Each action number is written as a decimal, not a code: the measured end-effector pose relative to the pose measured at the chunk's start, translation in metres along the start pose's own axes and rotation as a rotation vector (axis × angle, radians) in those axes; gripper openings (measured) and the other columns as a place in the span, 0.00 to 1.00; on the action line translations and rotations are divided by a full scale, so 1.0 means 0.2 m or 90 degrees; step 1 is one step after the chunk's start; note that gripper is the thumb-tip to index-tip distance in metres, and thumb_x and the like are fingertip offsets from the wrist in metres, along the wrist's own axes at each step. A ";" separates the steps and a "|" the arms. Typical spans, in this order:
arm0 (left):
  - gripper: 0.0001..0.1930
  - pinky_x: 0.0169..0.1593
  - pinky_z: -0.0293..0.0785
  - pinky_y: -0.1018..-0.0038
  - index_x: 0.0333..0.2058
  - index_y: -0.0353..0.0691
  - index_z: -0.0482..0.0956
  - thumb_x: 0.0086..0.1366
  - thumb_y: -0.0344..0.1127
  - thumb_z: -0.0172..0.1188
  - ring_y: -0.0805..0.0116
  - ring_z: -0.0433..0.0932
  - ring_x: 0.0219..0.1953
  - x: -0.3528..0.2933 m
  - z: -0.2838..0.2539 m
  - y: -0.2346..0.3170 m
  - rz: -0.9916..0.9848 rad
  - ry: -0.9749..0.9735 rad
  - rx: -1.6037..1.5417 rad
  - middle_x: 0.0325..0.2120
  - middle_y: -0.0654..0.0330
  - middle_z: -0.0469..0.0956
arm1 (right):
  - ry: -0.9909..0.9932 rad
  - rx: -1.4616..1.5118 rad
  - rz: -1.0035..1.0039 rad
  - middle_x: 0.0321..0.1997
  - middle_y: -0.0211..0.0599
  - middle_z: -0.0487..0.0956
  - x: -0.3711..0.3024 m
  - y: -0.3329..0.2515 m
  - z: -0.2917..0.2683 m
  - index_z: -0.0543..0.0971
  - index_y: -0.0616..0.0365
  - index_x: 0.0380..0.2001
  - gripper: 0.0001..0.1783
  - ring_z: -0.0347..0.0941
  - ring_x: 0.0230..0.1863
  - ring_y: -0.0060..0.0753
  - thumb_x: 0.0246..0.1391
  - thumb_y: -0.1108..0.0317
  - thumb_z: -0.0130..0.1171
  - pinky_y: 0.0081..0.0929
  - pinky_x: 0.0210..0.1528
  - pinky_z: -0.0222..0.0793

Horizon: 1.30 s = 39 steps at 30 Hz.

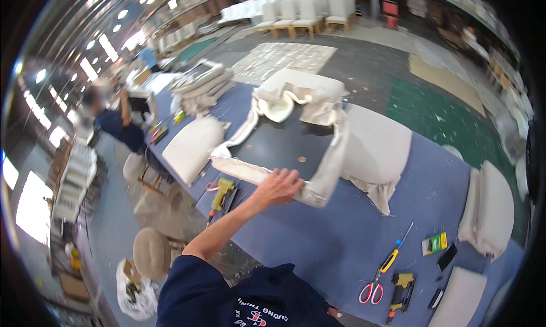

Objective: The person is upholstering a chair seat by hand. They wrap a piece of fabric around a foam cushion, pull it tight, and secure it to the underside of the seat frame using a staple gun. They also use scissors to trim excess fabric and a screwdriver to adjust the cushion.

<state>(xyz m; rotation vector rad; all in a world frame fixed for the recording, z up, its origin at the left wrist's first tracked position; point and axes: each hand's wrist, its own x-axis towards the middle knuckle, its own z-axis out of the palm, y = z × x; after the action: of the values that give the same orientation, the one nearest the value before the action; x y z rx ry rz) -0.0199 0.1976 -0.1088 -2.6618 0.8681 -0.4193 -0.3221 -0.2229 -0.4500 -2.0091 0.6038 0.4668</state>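
In the middle of the table lies an upholstered chair panel (284, 145), its dark board facing up and loose cream fabric folded around its edges. My left hand (278, 186) grips the near edge of this panel, fingers curled over the fabric. My right hand is out of view. Close to my left forearm are a yellow-green staple gun (222, 195) and pink-handled scissors (212, 186). Cream padded panels lie to the left (196, 148) and right (375, 139) of the board, the right one with fabric hanging loose.
On the right of the blue table (341, 247) lie a yellow-handled screwdriver (389, 261), red-handled scissors (371, 293), a second staple gun (402, 290), a small green box (434, 244) and stacked pads (492, 210). A co-worker (122, 122) stands at the far left. A round stool (152, 252) stands beside the table.
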 end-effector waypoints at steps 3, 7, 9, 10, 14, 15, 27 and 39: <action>0.26 0.35 0.74 0.64 0.39 0.44 0.74 0.45 0.48 0.74 0.63 0.78 0.37 -0.11 -0.32 0.13 -0.112 0.087 -0.182 0.36 0.61 0.71 | 0.008 -0.081 -0.114 0.42 0.52 0.84 0.15 -0.33 -0.34 0.81 0.61 0.47 0.22 0.82 0.45 0.54 0.60 0.54 0.59 0.46 0.45 0.76; 0.22 0.34 0.74 0.66 0.33 0.38 0.77 0.43 0.43 0.75 0.58 0.78 0.29 -0.23 -0.51 0.10 -0.323 0.228 -0.604 0.27 0.57 0.74 | 0.041 -0.145 -0.244 0.41 0.52 0.84 0.24 -0.79 -0.61 0.81 0.61 0.46 0.21 0.82 0.45 0.54 0.60 0.54 0.59 0.46 0.44 0.76; 0.23 0.34 0.73 0.62 0.33 0.36 0.77 0.45 0.47 0.75 0.50 0.78 0.29 -0.30 -0.54 0.19 -0.374 0.317 -0.633 0.31 0.54 0.76 | 0.047 -0.175 -0.277 0.41 0.52 0.84 0.26 -0.94 -0.67 0.81 0.61 0.46 0.21 0.82 0.44 0.54 0.60 0.54 0.59 0.46 0.44 0.76; 0.24 0.34 0.73 0.62 0.34 0.36 0.78 0.45 0.47 0.75 0.50 0.78 0.29 -0.26 -0.56 0.24 -0.391 0.324 -0.651 0.30 0.54 0.76 | 0.064 -0.186 -0.267 0.40 0.51 0.84 0.22 -0.94 -0.72 0.81 0.61 0.46 0.21 0.82 0.44 0.54 0.60 0.54 0.59 0.46 0.44 0.76; 0.25 0.36 0.74 0.65 0.36 0.35 0.78 0.45 0.46 0.75 0.54 0.79 0.29 -0.29 -0.51 0.29 -0.510 0.366 -0.675 0.30 0.55 0.75 | 0.022 -0.258 -0.223 0.40 0.51 0.84 0.17 -0.85 -0.73 0.81 0.61 0.45 0.21 0.82 0.43 0.53 0.61 0.54 0.59 0.45 0.43 0.76; 0.25 0.36 0.74 0.65 0.36 0.35 0.78 0.46 0.46 0.75 0.54 0.79 0.29 -0.32 -0.51 0.26 -0.552 0.388 -0.660 0.30 0.55 0.75 | -0.010 -0.290 -0.217 0.39 0.51 0.84 0.18 -0.79 -0.68 0.81 0.62 0.45 0.21 0.82 0.43 0.53 0.61 0.54 0.59 0.45 0.43 0.76; 0.27 0.38 0.75 0.62 0.38 0.35 0.71 0.53 0.49 0.75 0.52 0.81 0.31 -0.39 -0.33 0.21 -0.873 0.635 -0.737 0.26 0.50 0.79 | -0.070 -0.029 -0.501 0.47 0.45 0.81 -0.19 -1.84 -0.46 0.78 0.65 0.52 0.17 0.79 0.47 0.35 0.62 0.67 0.57 0.32 0.53 0.72; 0.33 0.54 0.74 0.57 0.55 0.38 0.70 0.52 0.38 0.75 0.46 0.75 0.52 -0.90 -0.18 0.50 -0.593 0.407 -0.586 0.51 0.45 0.72 | 0.045 -0.026 -0.909 0.50 0.51 0.81 -0.61 -2.50 0.17 0.73 0.62 0.58 0.42 0.80 0.51 0.57 0.37 0.65 0.78 0.42 0.53 0.74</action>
<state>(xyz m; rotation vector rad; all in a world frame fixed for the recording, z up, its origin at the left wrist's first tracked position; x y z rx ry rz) -0.2242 0.2238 -0.1448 -3.7545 -0.2769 -1.4161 -0.1290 0.0472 -0.0544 -1.9622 -0.8366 -0.4661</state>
